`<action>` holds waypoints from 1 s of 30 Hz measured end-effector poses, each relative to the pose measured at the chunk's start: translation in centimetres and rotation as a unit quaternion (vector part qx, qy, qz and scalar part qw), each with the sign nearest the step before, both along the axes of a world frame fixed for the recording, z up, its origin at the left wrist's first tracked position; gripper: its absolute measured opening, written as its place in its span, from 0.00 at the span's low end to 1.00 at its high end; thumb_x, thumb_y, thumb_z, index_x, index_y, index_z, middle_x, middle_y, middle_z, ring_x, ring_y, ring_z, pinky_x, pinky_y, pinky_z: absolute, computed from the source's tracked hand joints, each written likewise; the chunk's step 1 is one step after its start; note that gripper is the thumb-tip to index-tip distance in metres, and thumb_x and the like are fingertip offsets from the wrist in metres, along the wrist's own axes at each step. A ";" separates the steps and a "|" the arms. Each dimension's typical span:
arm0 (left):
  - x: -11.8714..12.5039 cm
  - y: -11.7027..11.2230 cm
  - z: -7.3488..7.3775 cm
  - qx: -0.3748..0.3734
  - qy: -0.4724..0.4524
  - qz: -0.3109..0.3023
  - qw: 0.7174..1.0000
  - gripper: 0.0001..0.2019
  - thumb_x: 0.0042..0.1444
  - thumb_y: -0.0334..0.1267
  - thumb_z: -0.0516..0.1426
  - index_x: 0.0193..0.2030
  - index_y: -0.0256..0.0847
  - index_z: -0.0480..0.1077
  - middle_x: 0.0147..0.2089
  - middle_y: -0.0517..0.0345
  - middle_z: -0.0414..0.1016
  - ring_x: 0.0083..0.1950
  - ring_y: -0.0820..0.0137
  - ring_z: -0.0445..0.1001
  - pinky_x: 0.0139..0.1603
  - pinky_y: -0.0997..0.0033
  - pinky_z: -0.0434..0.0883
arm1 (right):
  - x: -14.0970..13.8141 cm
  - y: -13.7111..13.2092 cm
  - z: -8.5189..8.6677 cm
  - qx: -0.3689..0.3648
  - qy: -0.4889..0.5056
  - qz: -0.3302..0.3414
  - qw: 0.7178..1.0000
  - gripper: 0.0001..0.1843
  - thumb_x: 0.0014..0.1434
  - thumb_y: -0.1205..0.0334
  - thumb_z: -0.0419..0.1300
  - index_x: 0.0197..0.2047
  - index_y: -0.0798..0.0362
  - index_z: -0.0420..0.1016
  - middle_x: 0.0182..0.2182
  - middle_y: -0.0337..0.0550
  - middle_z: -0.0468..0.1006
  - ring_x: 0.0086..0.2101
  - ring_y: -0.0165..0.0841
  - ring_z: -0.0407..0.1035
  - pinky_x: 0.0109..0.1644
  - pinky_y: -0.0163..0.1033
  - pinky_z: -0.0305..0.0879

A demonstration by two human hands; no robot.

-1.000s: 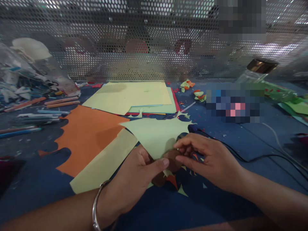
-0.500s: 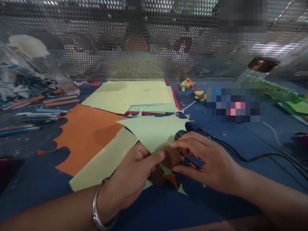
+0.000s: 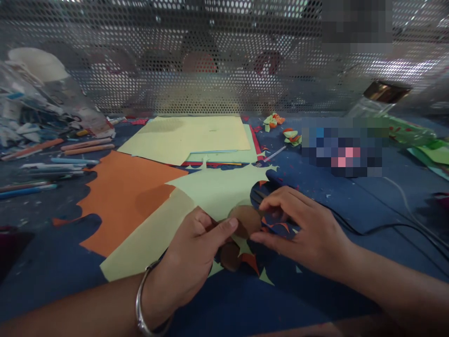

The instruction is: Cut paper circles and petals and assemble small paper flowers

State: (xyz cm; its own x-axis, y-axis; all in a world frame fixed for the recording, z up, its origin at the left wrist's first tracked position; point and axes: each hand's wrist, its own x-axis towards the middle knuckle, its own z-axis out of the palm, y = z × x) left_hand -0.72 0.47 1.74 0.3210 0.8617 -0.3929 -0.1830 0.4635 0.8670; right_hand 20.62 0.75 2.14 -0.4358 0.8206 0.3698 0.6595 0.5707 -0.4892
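Note:
My left hand, a metal bangle on its wrist, pinches a round brown cardboard disc between thumb and fingers. At the disc's right side is my right hand, with its thumb at the lower edge and its curled index finger at the upper right edge. A second brown piece shows below the disc. Around it lie pale green scraps and an orange scrap. Pale green paper with cut-out edges spreads just behind my hands.
Orange paper with scalloped edges lies left, partly under a pale sheet. Farther back is a stack of sheets before a perforated metal screen. Pens lie left; a black cable and bottle are right.
The disc has tilted, so its brown face shows more fully and lighter. My right fingers have shifted slightly to the right along its edge. My left hand has barely moved.

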 end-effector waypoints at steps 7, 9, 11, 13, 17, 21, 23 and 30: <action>-0.3 0.4 -0.3 0.039 -0.028 -0.036 0.998 0.08 0.61 0.40 0.62 0.34 0.39 0.77 0.27 0.59 0.77 0.22 0.73 0.73 0.25 0.74 0.72 | 0.0 0.4 -0.1 -0.038 0.027 -0.009 0.999 0.10 0.65 0.59 0.66 0.48 0.50 0.73 0.40 0.41 0.78 0.39 0.32 0.74 0.42 0.36 0.72; -0.2 0.4 -0.3 0.040 -0.032 -0.030 0.998 0.06 0.60 0.38 0.63 0.33 0.39 0.76 0.25 0.62 0.75 0.21 0.74 0.72 0.24 0.75 0.72 | -0.1 0.3 -0.2 -0.043 0.029 -0.008 0.999 0.12 0.63 0.60 0.67 0.48 0.50 0.72 0.40 0.40 0.78 0.37 0.31 0.74 0.40 0.35 0.73; -0.2 0.4 -0.4 0.036 -0.037 -0.025 0.998 0.07 0.59 0.38 0.63 0.31 0.39 0.74 0.24 0.63 0.73 0.20 0.73 0.72 0.23 0.74 0.72 | 0.0 0.2 -0.2 -0.018 0.031 -0.003 0.999 0.17 0.62 0.58 0.69 0.51 0.49 0.71 0.42 0.41 0.77 0.39 0.32 0.74 0.42 0.36 0.74; -0.2 0.5 -0.4 0.029 -0.041 -0.021 0.999 0.10 0.58 0.39 0.63 0.28 0.39 0.72 0.23 0.62 0.72 0.20 0.72 0.71 0.22 0.72 0.73 | 0.1 0.2 -0.3 0.018 0.025 0.017 0.999 0.24 0.61 0.55 0.70 0.56 0.50 0.70 0.46 0.45 0.77 0.45 0.36 0.74 0.48 0.40 0.75; -0.2 0.6 -0.3 0.033 -0.041 -0.013 0.999 0.10 0.55 0.39 0.65 0.29 0.39 0.71 0.27 0.59 0.75 0.25 0.70 0.73 0.24 0.72 0.74 | 0.2 0.3 -0.3 0.040 -0.008 0.068 0.997 0.28 0.62 0.52 0.69 0.61 0.52 0.71 0.52 0.51 0.73 0.52 0.39 0.71 0.56 0.44 0.73; 0.0 0.4 -0.2 -0.004 -0.045 0.037 0.998 0.14 0.55 0.42 0.66 0.25 0.40 0.68 0.22 0.63 0.70 0.22 0.75 0.67 0.25 0.74 0.71 | 0.1 0.3 -0.5 0.043 -0.013 0.069 0.997 0.25 0.62 0.51 0.69 0.58 0.53 0.73 0.51 0.51 0.73 0.51 0.38 0.71 0.55 0.43 0.73; 0.2 0.2 -0.3 -0.045 -0.038 0.093 0.994 0.20 0.53 0.43 0.67 0.19 0.41 0.62 0.16 0.67 0.60 0.20 0.77 0.62 0.25 0.76 0.69 | 0.0 0.3 -0.6 0.049 -0.012 0.064 0.997 0.25 0.61 0.51 0.69 0.57 0.53 0.72 0.51 0.51 0.74 0.51 0.39 0.71 0.55 0.43 0.73; 0.9 -0.3 -0.2 -0.087 -0.080 0.130 0.985 0.24 0.52 0.43 0.67 0.16 0.42 0.60 0.15 0.66 0.56 0.21 0.75 0.62 0.27 0.74 0.71 | -0.2 0.2 -0.7 0.052 -0.024 0.043 0.997 0.25 0.61 0.47 0.69 0.53 0.54 0.72 0.50 0.53 0.74 0.50 0.41 0.72 0.53 0.45 0.73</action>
